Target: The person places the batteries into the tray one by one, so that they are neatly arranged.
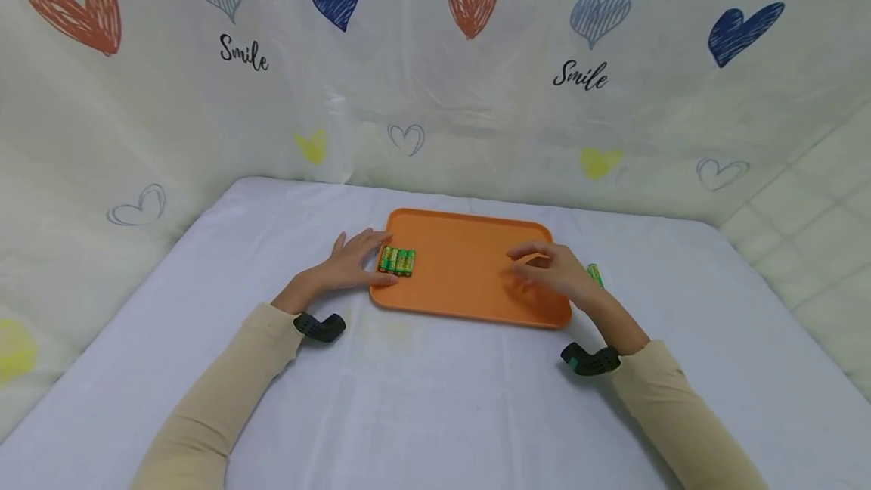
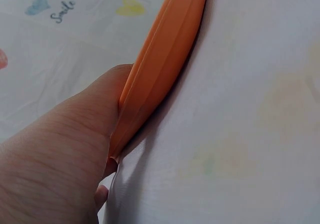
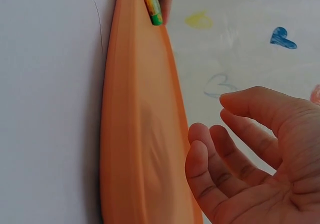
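A row of several green batteries [image 1: 397, 262] lies side by side at the left end of an orange tray [image 1: 463, 263]. My left hand [image 1: 350, 259] rests at that end, its thumb and fingers spread on either side of the row. In the left wrist view, the thumb side of the left hand [image 2: 65, 134] lies against the tray's rim. My right hand [image 1: 551, 271] hovers over the tray's right part with loosely bent fingers. Nothing shows between those fingers in the right wrist view, where the right hand [image 3: 255, 164] appears palm and fingertips.
Another green battery [image 1: 595, 274] lies on the white tablecloth [image 1: 422, 399] right of the tray, partly hidden behind the right wrist. Behind the table hangs a pale curtain [image 1: 408, 74] printed with hearts. Each wrist wears a dark device.
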Tool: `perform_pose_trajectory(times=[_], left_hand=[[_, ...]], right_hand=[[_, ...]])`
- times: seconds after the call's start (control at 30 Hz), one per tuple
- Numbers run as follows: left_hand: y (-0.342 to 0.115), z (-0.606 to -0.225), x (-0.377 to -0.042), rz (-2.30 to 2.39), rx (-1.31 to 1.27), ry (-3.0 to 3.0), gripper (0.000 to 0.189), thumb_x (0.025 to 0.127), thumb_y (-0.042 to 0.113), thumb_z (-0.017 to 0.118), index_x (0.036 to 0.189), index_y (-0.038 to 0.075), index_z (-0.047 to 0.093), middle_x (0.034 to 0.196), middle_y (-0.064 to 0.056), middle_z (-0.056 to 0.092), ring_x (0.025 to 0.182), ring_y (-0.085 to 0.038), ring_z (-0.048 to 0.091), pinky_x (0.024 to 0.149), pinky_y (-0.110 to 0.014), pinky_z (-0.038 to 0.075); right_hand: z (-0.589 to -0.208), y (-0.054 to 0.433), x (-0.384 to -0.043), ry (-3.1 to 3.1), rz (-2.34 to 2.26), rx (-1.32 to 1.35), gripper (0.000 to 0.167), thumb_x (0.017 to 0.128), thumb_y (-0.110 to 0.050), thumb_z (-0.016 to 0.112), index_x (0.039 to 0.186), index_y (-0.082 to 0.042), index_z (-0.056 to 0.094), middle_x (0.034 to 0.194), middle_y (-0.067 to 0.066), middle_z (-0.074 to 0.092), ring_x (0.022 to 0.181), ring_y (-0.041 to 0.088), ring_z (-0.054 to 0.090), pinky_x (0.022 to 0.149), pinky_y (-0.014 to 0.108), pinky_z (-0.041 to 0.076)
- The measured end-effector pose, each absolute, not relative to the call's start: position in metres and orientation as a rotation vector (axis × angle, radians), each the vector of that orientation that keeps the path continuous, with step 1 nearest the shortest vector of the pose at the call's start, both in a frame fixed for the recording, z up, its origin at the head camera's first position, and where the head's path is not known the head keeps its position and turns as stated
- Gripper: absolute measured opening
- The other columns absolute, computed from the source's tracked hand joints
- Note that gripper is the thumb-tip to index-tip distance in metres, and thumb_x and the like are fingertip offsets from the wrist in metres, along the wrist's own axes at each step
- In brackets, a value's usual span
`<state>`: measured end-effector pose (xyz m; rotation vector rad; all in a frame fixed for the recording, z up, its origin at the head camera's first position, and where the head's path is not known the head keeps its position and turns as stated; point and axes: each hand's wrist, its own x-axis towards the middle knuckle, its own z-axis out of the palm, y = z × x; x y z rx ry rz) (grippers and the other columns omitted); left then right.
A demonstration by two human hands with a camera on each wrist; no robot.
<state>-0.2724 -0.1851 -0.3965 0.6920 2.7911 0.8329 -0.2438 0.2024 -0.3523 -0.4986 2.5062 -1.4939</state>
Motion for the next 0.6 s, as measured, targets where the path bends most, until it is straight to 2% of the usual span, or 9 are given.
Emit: perform_pose_trajectory(times=[0.3, 0.4, 0.5, 0.6], left_hand=[[-0.185, -0.396, -0.273, 0.835, 0.689, 2.795, 0.091, 0.084, 0.053, 0.07, 0.155, 0.014, 0.026, 0.159, -0.012, 0.024, 0.149, -0.033, 0.009, 0.113, -0.06, -0.013], [-0.186, -0.396, -0.273, 0.828, 0.69, 2.797, 0.092, 0.084, 0.054, 0.069, 0.155, 0.014, 0.026, 0.158, -0.012, 0.024, 0.149, -0.033, 0.009, 0.113, -0.06, -0.013], [-0.186, -0.396, -0.273, 0.832, 0.695, 2.797, 0.092, 0.084, 0.055, 0.069, 0.154, 0.013, 0.027, 0.158, -0.013, 0.024, 0.149, -0.034, 0.009, 0.113, -0.061, -0.012], [-0.186, -0.397, -0.274, 0.832, 0.699, 2.799, 0.092, 0.084, 0.055, 0.069, 0.154, 0.013, 0.027, 0.158, -0.013, 0.025, 0.149, -0.034, 0.01, 0.113, -0.062, -0.012]], right_hand=[[-0.346, 0.223, -0.238, 2.54, -1.502, -0.423, 0.041, 0.094, -0.017, 0.067, 0.126, 0.006, 0.058, 0.132, 0.024, 0.055, 0.086, 0.022, 0.068, 0.078, 0.027, 0.055], [-0.344, 0.231, -0.237, 2.562, -1.504, -0.389, 0.042, 0.094, -0.019, 0.067, 0.126, 0.005, 0.059, 0.129, 0.02, 0.059, 0.08, 0.018, 0.067, 0.068, 0.023, 0.052], [-0.344, 0.238, -0.235, 2.579, -1.505, -0.376, 0.043, 0.094, -0.02, 0.067, 0.127, 0.006, 0.058, 0.125, 0.014, 0.062, 0.077, 0.015, 0.065, 0.065, 0.022, 0.05], [-0.347, 0.245, -0.235, 2.59, -1.507, -0.38, 0.043, 0.094, -0.019, 0.067, 0.126, 0.007, 0.057, 0.121, 0.01, 0.065, 0.076, 0.015, 0.064, 0.071, 0.024, 0.053]])
